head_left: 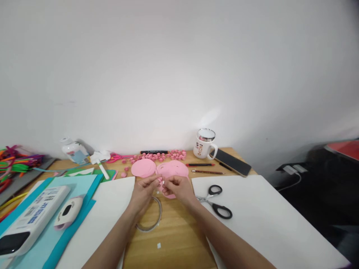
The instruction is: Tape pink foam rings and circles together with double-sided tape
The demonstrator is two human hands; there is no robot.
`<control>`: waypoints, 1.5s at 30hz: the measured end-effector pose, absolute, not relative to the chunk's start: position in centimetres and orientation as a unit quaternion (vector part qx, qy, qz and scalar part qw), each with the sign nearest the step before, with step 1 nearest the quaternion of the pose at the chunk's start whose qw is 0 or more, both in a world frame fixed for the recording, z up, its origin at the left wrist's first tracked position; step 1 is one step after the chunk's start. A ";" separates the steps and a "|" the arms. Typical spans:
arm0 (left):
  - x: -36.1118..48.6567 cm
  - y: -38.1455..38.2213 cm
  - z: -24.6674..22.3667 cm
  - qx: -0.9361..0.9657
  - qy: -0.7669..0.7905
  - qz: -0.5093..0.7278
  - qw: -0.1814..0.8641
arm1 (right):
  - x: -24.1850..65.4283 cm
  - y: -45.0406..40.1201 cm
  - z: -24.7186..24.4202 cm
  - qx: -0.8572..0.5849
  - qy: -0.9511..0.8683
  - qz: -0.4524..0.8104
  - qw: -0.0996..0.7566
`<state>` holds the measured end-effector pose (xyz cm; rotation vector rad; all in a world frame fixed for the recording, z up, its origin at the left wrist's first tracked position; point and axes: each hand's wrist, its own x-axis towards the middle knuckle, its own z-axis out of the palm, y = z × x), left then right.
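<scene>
My left hand [146, 188] and my right hand [177, 186] meet over the middle of the table. The fingers of my left hand pinch a small pink piece [159, 179]. Between the fingertips of my right hand is a tiny white piece [163, 182]. Pink paper circles [174, 169] lie just behind and under the hands, with another pile of pink circles [143, 167] to their left. Small pink rolled pieces [157, 156] are scattered behind the circles. A roll of tape [160, 213] lies beside my left wrist, partly hidden by it.
Black-handled scissors [215, 201] rest on white paper [263, 213] at right. Behind are a mug [204, 144], a phone [232, 162] and pens [200, 164]. At left are blue sheets [80, 186], a white box [36, 213], a glue bottle [75, 151] and colourful craft sticks [19, 160].
</scene>
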<state>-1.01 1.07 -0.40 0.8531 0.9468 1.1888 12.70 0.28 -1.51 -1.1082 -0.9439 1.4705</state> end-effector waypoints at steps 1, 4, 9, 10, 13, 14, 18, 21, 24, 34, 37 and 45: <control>-1.1 1.2 -0.3 0.352 0.406 0.528 0.657 | 12.7 0.3 -1.5 -0.461 -0.398 0.602 0.516; -1.5 1.6 0.1 0.292 0.378 0.539 0.693 | 12.7 0.2 -1.4 -0.423 -0.439 0.598 0.520; -1.9 2.0 0.2 0.269 0.335 0.528 0.732 | 12.4 -0.5 -1.8 -0.391 -0.574 0.539 0.478; -2.0 2.0 0.1 0.266 0.332 0.524 0.738 | 12.4 -0.6 -1.9 -0.412 -0.599 0.502 0.469; -1.9 1.9 -0.1 0.257 0.335 0.518 0.744 | 12.5 -0.9 -2.0 -0.457 -0.648 0.358 0.493; -1.8 1.9 -0.1 0.257 0.335 0.518 0.744 | 12.6 -0.9 -2.0 -0.457 -0.660 0.309 0.510; -1.5 1.6 0.0 0.274 0.323 0.497 0.758 | 12.9 -0.7 -2.2 -0.433 -0.706 0.172 0.533; -1.3 1.4 0.1 0.287 0.323 0.481 0.763 | 12.9 -0.5 -2.3 -0.434 -0.713 0.130 0.534; -1.3 1.3 0.1 0.292 0.325 0.480 0.761 | 12.9 -0.6 -2.2 -0.436 -0.707 0.140 0.539; -1.2 1.3 0.1 0.297 0.337 0.483 0.752 | 12.7 -0.8 -1.9 -0.474 -0.704 0.136 0.511; -1.1 1.2 0.1 0.310 0.342 0.480 0.746 | 12.8 -0.7 -1.9 -0.471 -0.702 0.138 0.517; -1.2 1.0 0.0 0.388 0.383 0.468 0.695 | 12.7 -0.6 -1.9 -0.453 -0.675 0.198 0.547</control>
